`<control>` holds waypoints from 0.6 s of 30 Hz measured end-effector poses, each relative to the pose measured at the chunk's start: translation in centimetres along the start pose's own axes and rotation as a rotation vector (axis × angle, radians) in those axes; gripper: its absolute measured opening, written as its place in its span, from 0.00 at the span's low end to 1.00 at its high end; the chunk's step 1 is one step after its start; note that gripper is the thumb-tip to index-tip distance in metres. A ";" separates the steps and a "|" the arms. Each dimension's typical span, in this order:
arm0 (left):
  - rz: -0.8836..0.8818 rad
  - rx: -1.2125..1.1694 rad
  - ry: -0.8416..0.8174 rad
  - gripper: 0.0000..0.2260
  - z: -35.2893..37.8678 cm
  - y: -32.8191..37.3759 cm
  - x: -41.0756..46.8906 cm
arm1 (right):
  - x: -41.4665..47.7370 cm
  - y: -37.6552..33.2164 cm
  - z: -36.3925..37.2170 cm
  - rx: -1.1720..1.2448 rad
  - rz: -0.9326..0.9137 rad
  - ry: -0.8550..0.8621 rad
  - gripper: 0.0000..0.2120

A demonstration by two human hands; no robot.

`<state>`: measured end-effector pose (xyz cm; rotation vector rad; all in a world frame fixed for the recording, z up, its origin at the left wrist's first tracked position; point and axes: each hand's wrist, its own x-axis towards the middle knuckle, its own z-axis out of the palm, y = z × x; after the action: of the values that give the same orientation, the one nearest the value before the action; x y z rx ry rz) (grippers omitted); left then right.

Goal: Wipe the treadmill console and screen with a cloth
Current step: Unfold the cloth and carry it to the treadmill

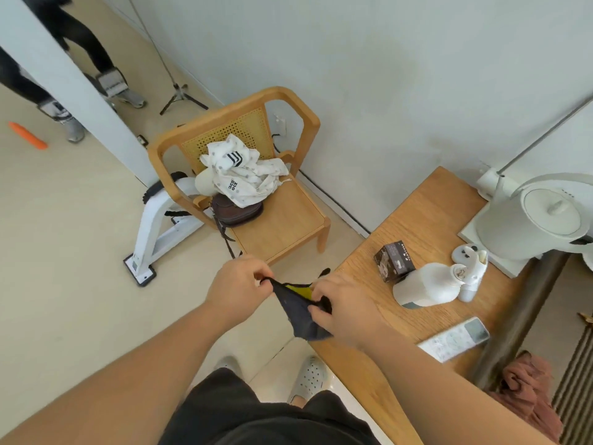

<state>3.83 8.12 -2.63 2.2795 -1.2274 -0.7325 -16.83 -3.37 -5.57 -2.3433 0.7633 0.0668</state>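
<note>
- The cloth [300,311], dark with a yellow face showing in the fold, hangs in the air between my two hands, just off the near corner of the table [426,220]. I take it I am opening it out to get a flat wiping face.
- My left hand [239,284] pinches its upper edge with curled fingertips, pulling it taut.
- My right hand [345,308] pinches the opposite edge, fingers curled round the fabric, so the rest droops below.
- No wiping has begun, by my reading; I see no console or screen here that I can name as the treadmill's.
- A white machine frame [154,226] stands on the floor beside the chair [288,220]; I cannot tell whether it is part of the treadmill.
- On the table, well apart from the cloth, lie a white bottle [426,289] and a remote [455,340].
</note>
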 end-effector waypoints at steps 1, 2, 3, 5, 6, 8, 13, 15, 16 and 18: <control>-0.028 -0.047 0.032 0.07 -1.7 -0.4 -0.2 | 0.9 -1.0 -0.6 0.024 -0.002 -0.023 0.05; -0.067 -0.101 0.066 0.08 -3.3 -0.8 -0.4 | 1.9 -2.0 -1.1 0.051 0.005 -0.058 0.05; -0.110 -0.171 0.109 0.10 -4.9 -1.3 -0.7 | 3.0 -3.0 -1.4 0.077 0.010 -0.095 0.05; -0.203 -0.321 0.205 0.12 -7.9 -2.7 -1.1 | 5.2 -5.0 -1.3 0.093 -0.020 -0.148 0.07; -0.245 -0.379 0.242 0.12 -9.4 -3.7 -1.3 | 6.4 -6.0 -0.9 0.083 -0.051 -0.154 0.07; -0.300 -0.475 0.282 0.10 -12.3 -6.1 -2.0 | 8.9 -8.1 0.3 0.067 -0.094 -0.155 0.06; -0.441 -0.615 0.456 0.09 -18.6 -15.1 -3.7 | 15.4 -14.9 3.4 -0.005 -0.068 -0.214 0.07; -0.487 -0.675 0.499 0.08 -21.0 -19.4 -4.4 | 18.1 -18.3 4.6 0.001 -0.065 -0.225 0.14; -0.501 -0.688 0.493 0.08 -22.2 -21.5 -4.8 | 19.5 -20.2 5.2 0.011 -0.071 -0.221 0.15; -0.537 -0.713 0.487 0.08 -24.7 -25.6 -6.0 | 22.1 -24.3 6.1 0.050 -0.097 -0.220 0.12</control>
<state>32.55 29.41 2.06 1.9746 -0.0806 -0.5982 15.57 3.96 -1.55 -2.2751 0.5367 0.2554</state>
